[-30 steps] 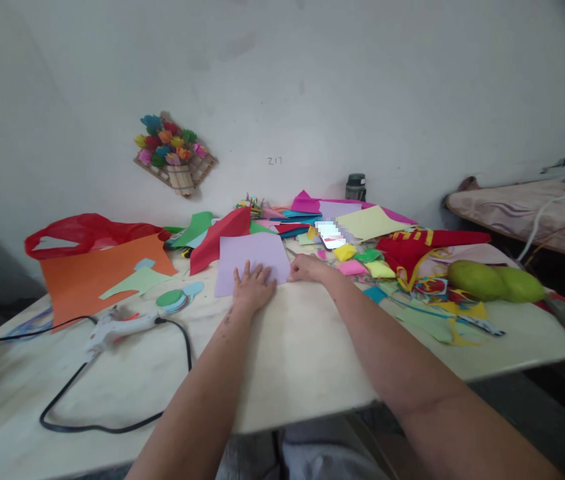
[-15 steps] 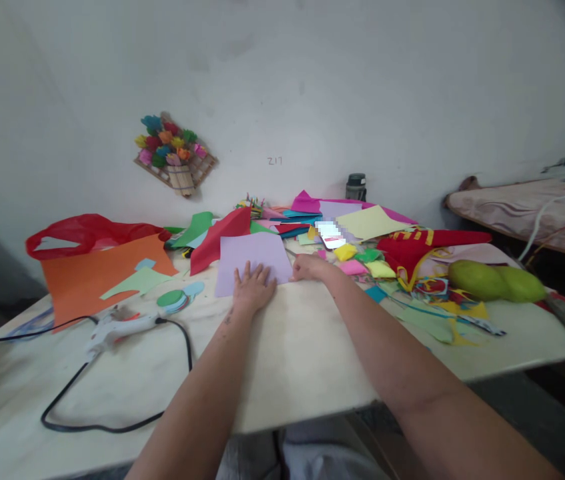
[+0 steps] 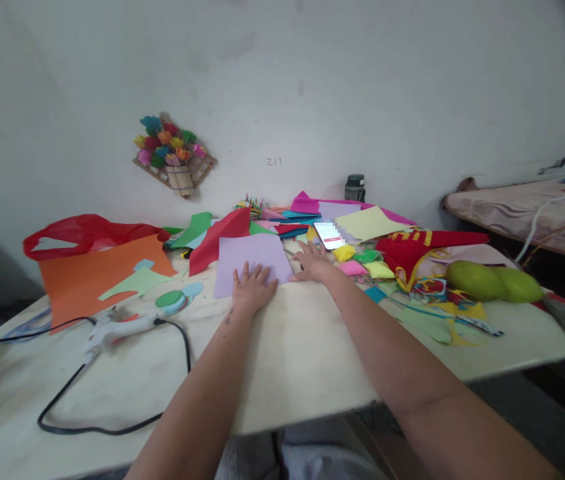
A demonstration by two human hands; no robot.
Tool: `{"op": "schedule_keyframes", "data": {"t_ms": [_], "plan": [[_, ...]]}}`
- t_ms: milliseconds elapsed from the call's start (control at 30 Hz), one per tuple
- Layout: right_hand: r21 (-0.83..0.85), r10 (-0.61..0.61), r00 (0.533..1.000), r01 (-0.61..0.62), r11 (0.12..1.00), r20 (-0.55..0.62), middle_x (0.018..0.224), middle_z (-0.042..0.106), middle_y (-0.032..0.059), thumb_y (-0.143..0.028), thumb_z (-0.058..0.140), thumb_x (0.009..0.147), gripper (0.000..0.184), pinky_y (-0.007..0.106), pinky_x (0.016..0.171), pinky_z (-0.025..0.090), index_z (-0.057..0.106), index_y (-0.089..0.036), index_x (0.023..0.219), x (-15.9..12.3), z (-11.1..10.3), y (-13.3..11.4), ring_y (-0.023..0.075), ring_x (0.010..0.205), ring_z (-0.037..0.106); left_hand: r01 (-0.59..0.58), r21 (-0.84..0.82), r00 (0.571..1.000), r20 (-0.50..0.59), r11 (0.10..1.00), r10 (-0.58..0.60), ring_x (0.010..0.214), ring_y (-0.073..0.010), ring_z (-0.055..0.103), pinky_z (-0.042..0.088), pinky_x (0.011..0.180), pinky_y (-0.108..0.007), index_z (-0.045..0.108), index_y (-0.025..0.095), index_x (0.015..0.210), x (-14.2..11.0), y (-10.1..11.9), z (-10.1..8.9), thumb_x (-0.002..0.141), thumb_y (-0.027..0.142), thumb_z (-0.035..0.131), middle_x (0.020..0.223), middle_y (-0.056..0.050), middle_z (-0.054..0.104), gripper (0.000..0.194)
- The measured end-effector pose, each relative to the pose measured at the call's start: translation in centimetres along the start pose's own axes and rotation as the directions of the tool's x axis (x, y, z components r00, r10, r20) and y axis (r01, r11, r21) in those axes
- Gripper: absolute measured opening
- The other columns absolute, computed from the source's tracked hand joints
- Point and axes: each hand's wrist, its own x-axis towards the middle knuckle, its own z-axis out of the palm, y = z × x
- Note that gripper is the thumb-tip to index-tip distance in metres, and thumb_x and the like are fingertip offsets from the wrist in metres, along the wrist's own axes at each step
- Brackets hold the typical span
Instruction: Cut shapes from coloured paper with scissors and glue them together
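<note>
A sheet of lilac paper (image 3: 248, 252) lies on the table. My left hand (image 3: 252, 288) rests flat on its lower right part, fingers spread. Just beyond the sheet's right edge is my right hand (image 3: 313, 263), its fingers apart and its thumb near the paper's lower right corner. Something small and dark shows between that thumb and the fingers; I cannot make out what it is. A phone (image 3: 329, 235) with a lit screen lies just past the right fingertips. Red paper (image 3: 222, 239) stands partly folded behind the lilac sheet's left edge.
A white glue gun (image 3: 122, 328) and its black cord lie at left, near cut paper circles (image 3: 171, 299) and orange paper (image 3: 75, 283). Colored scraps (image 3: 379, 269), red cloth (image 3: 405, 253) and green fruit (image 3: 492, 281) are at right. A dark bottle (image 3: 355, 188) stands against the wall.
My right hand's fingers have gone from curled together at the lilac sheet's edge to spread out toward the phone. The left hand stays on the paper.
</note>
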Motion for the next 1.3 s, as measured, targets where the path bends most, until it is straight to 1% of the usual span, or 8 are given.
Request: {"op": "schedule_keyframes", "data": {"t_ms": [167,533,633,700,833,933,1133,1300], "plan": [[-0.013,0.039,0.993,-0.037,0.999,0.115,0.150,-0.007,0.0058,-0.060,0.056,0.067,0.090,0.053,0.103,-0.007,0.019,-0.027,0.142,0.2,0.3,0.3,0.0304,0.134,-0.016,0.011,0.016,1.000,-0.023,1.000,-0.010,0.136,-0.0271,-0.003,-0.006,0.106,-0.054,0.031,0.029,0.138,-0.1,0.0,0.0,0.083,0.057,0.016,0.146,0.003,0.027,0.064],[0.039,0.081,0.988,-0.087,0.995,0.134,0.151,-0.002,0.0079,-0.064,0.058,0.063,0.096,0.055,0.103,-0.003,0.018,-0.027,0.143,0.5,0.8,0.8,0.0327,0.134,-0.012,0.065,0.025,0.998,-0.012,0.998,-0.065,0.135,-0.0289,-0.008,-0.009,0.103,-0.058,0.031,0.030,0.138,-0.1,-0.2,-0.2,0.084,0.050,0.019,0.147,0.002,0.025,0.059],[0.084,0.021,0.999,-0.023,0.996,0.028,0.150,0.005,0.0077,-0.055,0.064,0.064,0.087,0.053,0.105,0.002,0.029,-0.027,0.139,0.5,0.3,1.0,0.0330,0.136,-0.003,0.079,0.028,0.997,-0.015,0.997,-0.078,0.135,-0.0298,-0.008,-0.010,0.102,-0.059,0.032,0.031,0.137,0.0,-0.2,-0.1,0.083,0.052,0.021,0.147,0.001,0.025,0.059],[0.187,-0.036,0.993,0.056,0.981,-0.111,0.147,0.021,0.0088,-0.045,0.064,0.070,0.069,0.046,0.106,0.015,0.042,-0.025,0.133,0.6,-0.2,0.5,0.0302,0.134,0.018,0.086,0.028,0.996,-0.016,0.996,-0.086,0.135,-0.0299,-0.008,-0.010,0.102,-0.059,0.032,0.032,0.137,0.1,-0.2,-0.1,0.083,0.053,0.022,0.146,0.001,0.025,0.059],[0.614,-0.091,0.984,0.168,0.771,-0.155,0.109,0.062,0.0085,-0.029,0.044,0.086,0.036,0.025,0.080,0.046,0.054,-0.017,0.119,0.6,-0.2,-2.6,0.0147,0.091,0.060,0.103,0.028,0.995,-0.011,0.994,-0.102,0.135,-0.0299,-0.008,-0.009,0.103,-0.059,0.033,0.031,0.137,0.1,0.1,-0.1,0.082,0.055,0.021,0.147,0.001,0.024,0.060],[0.715,-0.104,0.992,0.120,0.689,-0.066,0.091,0.067,0.0061,-0.026,0.039,0.088,0.031,0.021,0.067,0.047,0.057,-0.015,0.111,0.6,0.9,-5.1,0.0114,0.073,0.061,0.104,0.019,0.994,-0.019,0.994,-0.103,0.135,-0.0295,-0.007,-0.008,0.103,-0.058,0.032,0.028,0.137,0.0,0.2,-0.2,0.082,0.056,0.019,0.146,0.000,0.026,0.063],[0.523,-0.020,0.997,0.059,0.851,-0.080,0.095,0.067,0.0072,-0.018,0.053,0.077,0.020,0.021,0.074,0.043,0.064,-0.013,0.093,0.9,2.4,-5.1,0.0146,0.086,0.060,0.003,-0.109,0.999,-0.043,0.994,-0.008,0.137,-0.0270,-0.001,-0.006,0.104,-0.058,0.040,0.028,0.131,-0.3,-2.2,-0.6,0.080,0.056,0.034,0.145,0.001,0.029,0.059],[0.479,-0.023,0.995,0.067,0.875,-0.097,0.092,0.068,0.0056,-0.017,0.058,0.073,0.019,0.019,0.070,0.043,0.067,-0.015,0.089,1.0,2.5,-3.8,0.0136,0.082,0.061,-0.083,-0.287,0.995,-0.078,0.954,0.063,0.136,-0.0236,0.014,0.000,0.106,-0.056,0.045,0.028,0.122,-0.8,-4.9,-1.0,0.075,0.044,0.052,0.128,-0.002,0.053,0.050]]}}
